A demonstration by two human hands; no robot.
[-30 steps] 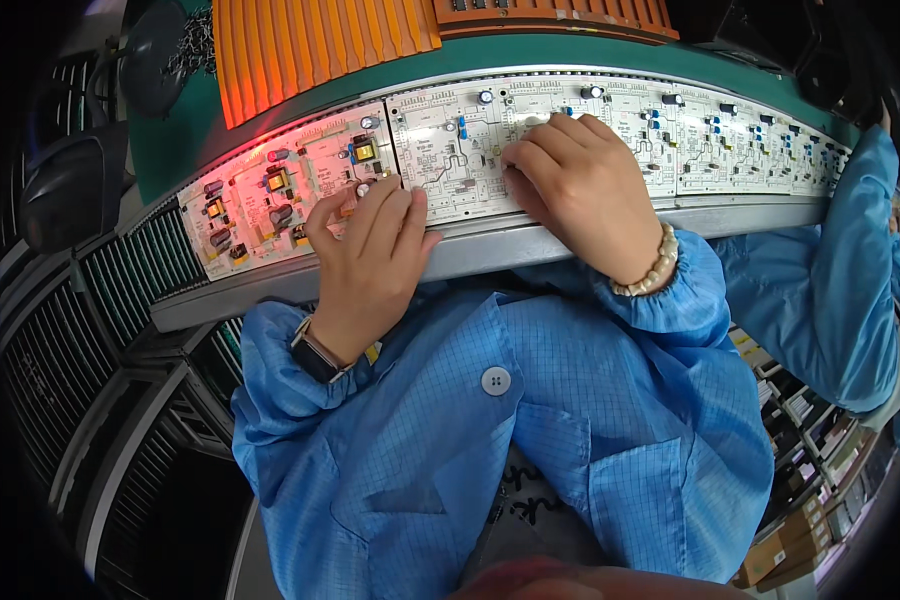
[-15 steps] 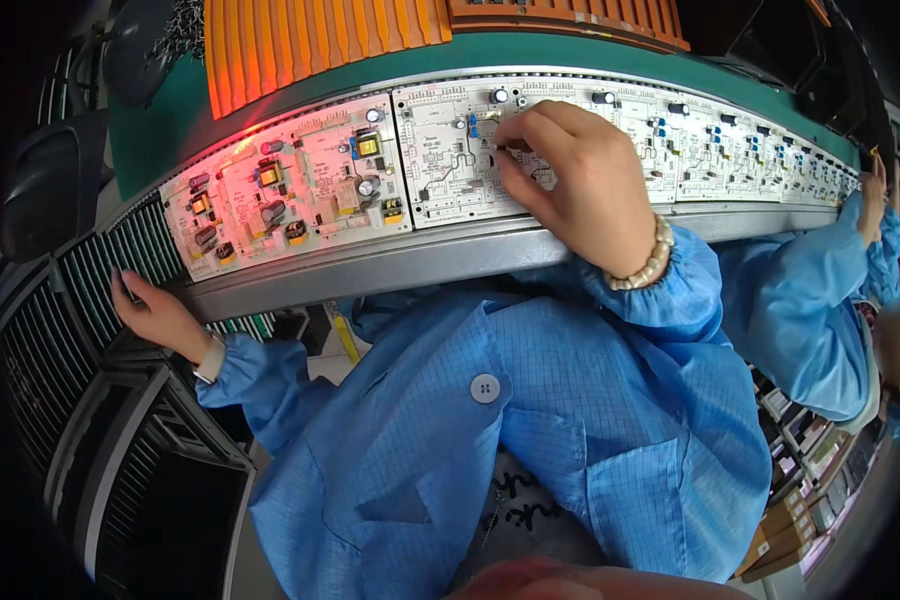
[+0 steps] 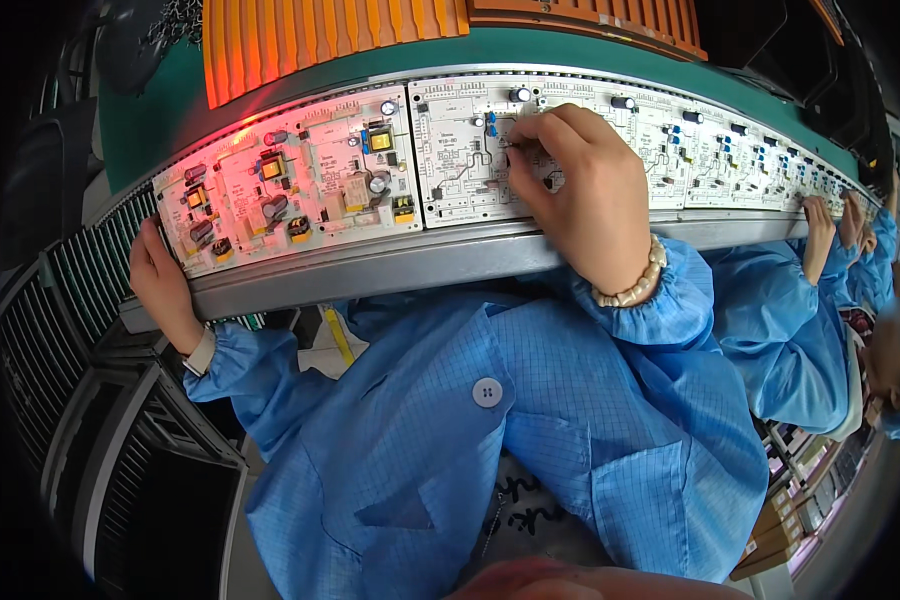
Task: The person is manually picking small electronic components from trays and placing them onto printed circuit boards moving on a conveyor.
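A row of white circuit boards lies along a metal rail [image 3: 370, 277]. My right hand [image 3: 590, 190] is over the board [image 3: 460, 190] in front of me, thumb and forefinger pinched close above its surface. What lies between those fingertips is too small to make out. Near the pinch, a dark round capacitor [image 3: 520, 95] and small blue parts [image 3: 491, 124] stand on the board. At the left end, my left hand [image 3: 165, 290] has its fingers stretched up against the edge of a fuller board [image 3: 315, 215], which carries yellow transformers [image 3: 380, 140] and capacitors under red light.
Behind the rail, orange ribbed trays [image 3: 330, 45] sit on a green surface [image 3: 530, 50]. A black slotted rack [image 3: 60, 320] stands at the left. On the right, co-workers in blue sleeves [image 3: 785, 350] reach over the same row, a hand [image 3: 818, 235] at the boards.
My left hand has moved up and right to the end of the left board. The boards have shifted slightly right, and my right hand stays pinched. A co-worker's hand has come down to the row.
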